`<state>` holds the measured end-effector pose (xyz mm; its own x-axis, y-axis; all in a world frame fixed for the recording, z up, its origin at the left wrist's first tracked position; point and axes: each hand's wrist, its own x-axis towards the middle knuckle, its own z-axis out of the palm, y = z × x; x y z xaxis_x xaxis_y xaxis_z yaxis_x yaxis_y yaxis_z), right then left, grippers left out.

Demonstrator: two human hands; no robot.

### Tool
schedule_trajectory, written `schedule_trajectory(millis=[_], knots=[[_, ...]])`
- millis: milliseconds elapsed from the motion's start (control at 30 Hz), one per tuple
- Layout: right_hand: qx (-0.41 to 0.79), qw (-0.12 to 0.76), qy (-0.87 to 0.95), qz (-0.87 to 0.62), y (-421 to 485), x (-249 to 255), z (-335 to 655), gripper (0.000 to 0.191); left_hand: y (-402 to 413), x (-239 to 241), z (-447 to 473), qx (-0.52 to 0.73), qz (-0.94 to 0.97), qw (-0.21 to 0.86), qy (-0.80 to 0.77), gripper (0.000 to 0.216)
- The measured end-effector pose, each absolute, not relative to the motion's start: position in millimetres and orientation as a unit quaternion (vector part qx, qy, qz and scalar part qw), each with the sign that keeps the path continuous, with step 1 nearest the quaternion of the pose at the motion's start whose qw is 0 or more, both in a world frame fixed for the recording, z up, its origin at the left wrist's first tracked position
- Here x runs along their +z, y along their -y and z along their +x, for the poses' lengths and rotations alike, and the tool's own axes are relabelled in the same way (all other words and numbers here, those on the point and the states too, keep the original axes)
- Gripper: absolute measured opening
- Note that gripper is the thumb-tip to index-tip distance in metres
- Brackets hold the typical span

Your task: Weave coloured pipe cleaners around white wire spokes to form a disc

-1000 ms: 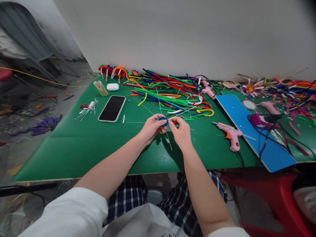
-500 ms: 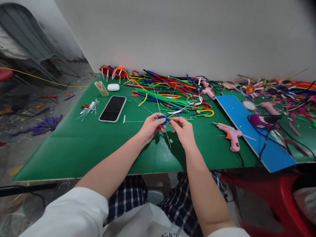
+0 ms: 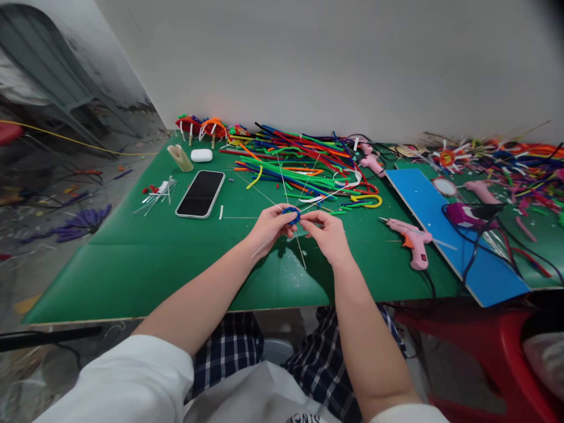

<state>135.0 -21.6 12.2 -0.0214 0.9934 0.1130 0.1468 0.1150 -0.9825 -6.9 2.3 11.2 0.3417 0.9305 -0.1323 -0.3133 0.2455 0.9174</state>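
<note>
Between my two hands is a small round weave of blue pipe cleaner (image 3: 291,215), with several thin pale wire spokes radiating from it. My left hand (image 3: 269,228) is closed on its left side, the thumb lying across the blue. At the right edge, the pinched fingertips of my right hand (image 3: 324,231) touch the blue; whether they grip the pipe cleaner's end or a spoke is too small to tell. One spoke (image 3: 301,252) points down toward me, and others fan out away over the table. Both hands hover just above the green tabletop (image 3: 176,258).
Behind my hands lies a heap of coloured pipe cleaners (image 3: 299,164). To the left are a phone (image 3: 200,194), a white earbud case (image 3: 201,155) and a bundle of wires (image 3: 159,197). A pink glue gun (image 3: 409,238) and a blue board (image 3: 440,229) are on the right.
The blue weave has turned slightly, and a spoke now shows across my left wrist. My right fingertips have moved closer against the blue edge.
</note>
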Motion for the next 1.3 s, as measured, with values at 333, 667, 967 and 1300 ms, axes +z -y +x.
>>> schedule_trajectory(millis=[333, 667, 967, 1300], knots=[[0.512, 0.486, 0.517, -0.484, 21, 13, 139, 0.02, 0, 13, -5, 0.443, 0.473, 0.668, -0.366, 0.027], [0.574, 0.464, 0.488, -0.466, 25, 18, 148, 0.025, 3, 18, -6, 0.447, 0.543, 0.582, -0.41, 0.025], [0.635, 0.464, 0.449, -0.424, 24, 18, 150, 0.017, 4, 18, -6, 0.446, 0.536, 0.613, -0.372, 0.025], [0.602, 0.475, 0.509, -0.391, 24, 15, 151, 0.015, 8, 23, -7, 0.388, 0.494, 0.72, -0.297, 0.024]])
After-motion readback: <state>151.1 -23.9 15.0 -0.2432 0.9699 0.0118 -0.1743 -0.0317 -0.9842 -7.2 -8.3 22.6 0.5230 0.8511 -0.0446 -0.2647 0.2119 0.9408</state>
